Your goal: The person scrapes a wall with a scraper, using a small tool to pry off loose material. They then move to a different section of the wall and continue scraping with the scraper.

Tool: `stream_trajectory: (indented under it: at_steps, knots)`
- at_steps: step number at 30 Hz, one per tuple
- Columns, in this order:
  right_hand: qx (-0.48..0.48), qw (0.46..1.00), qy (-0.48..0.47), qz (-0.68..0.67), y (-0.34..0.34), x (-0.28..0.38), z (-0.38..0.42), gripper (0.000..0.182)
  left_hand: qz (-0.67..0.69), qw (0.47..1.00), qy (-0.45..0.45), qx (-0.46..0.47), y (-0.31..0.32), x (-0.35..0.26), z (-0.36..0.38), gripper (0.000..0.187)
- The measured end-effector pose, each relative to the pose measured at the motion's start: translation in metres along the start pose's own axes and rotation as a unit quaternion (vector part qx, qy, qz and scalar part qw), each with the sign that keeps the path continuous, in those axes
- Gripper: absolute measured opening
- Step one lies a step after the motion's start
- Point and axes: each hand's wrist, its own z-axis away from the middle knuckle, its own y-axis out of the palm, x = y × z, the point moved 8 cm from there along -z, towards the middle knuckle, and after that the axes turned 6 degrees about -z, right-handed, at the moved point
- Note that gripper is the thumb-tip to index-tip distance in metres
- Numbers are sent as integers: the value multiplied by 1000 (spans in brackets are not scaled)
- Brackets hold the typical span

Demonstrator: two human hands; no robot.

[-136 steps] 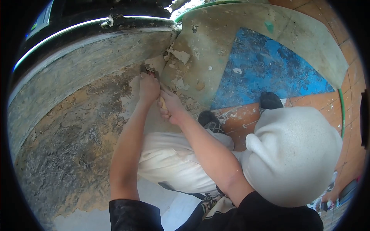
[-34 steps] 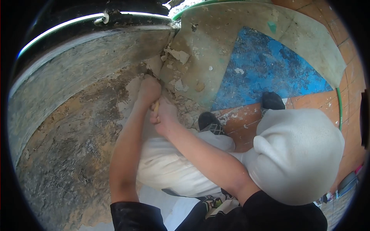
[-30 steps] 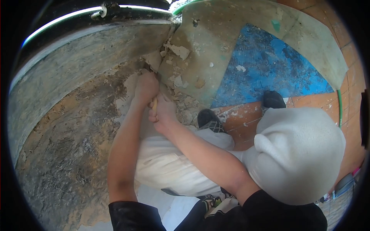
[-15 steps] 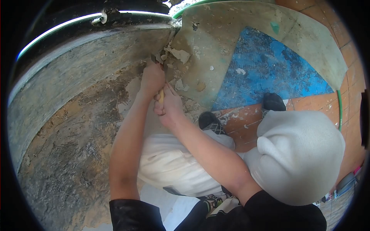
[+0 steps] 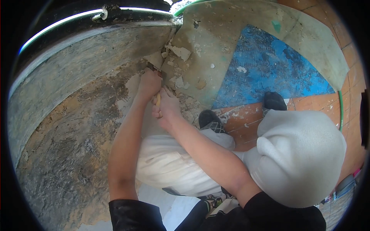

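My left hand (image 5: 150,82) is closed around the front of a scraper, just behind its dark metal blade (image 5: 155,68). Below it, my right hand (image 5: 168,107) grips the scraper's yellowish handle (image 5: 158,99), most of which is covered by fingers. The blade is at the foot of the grey wall (image 5: 96,54), by the corner. A pale patch of plaster (image 5: 155,60) shows just beyond the blade. Broken plaster flakes (image 5: 180,53) lie to the right of the hands.
A worn board (image 5: 208,34) with a blue painted area (image 5: 266,69) covers the floor on the right. Orange tiles (image 5: 246,127) show past its edge. Left of my arms is rough, stripped wall surface (image 5: 77,154). My dark-shod feet (image 5: 210,119) are close to the debris.
Both hands have drawn back a little toward me with the scraper. The blade has come away from the corner, and the pale plaster beyond it is now more exposed.
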Motion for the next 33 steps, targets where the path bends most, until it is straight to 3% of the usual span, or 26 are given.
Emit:
stream_trajectory:
  at_steps: [5, 9, 11, 17, 18, 20, 21, 23, 27, 33]
  knots:
    - [2, 999, -13, 44, -1, 4, 2, 47, 4, 1000, -2, 11, 9, 7, -2, 23]
    - [-8, 998, -36, 60, -3, 4, 1, 48, 49, 999, -18, 5, 1, 6, 0, 24]
    - [-20, 991, -70, 113, -3, 9, 3, 48, 116, 989, -67, 57, 2, 8, 3, 26]
    - [-16, 990, -75, 115, -1, 12, 6, 48, 204, 962, -167, 70, -9, 8, 7, 30]
    - [-16, 991, -76, 114, -1, 13, 4, 48, 203, 962, -166, 71, -2, 15, 5, 30]
    - [-8, 991, -66, 114, -2, 12, -1, 49, 133, 988, -71, 37, 9, 25, -3, 33]
    - [-5, 991, -65, 117, -1, 12, -1, 49, 133, 988, -72, 33, 3, 22, -3, 33]
    - [17, 996, -45, 77, -1, 12, 0, 50, 195, 966, -162, 42, -7, 18, 2, 34]
    - [20, 998, -15, 64, -4, 10, -6, 50, 199, 963, -177, 51, -11, 14, 5, 34]
    - [41, 994, -53, 82, 0, 13, -7, 51, 193, 969, -150, 34, -7, 20, 0, 35]
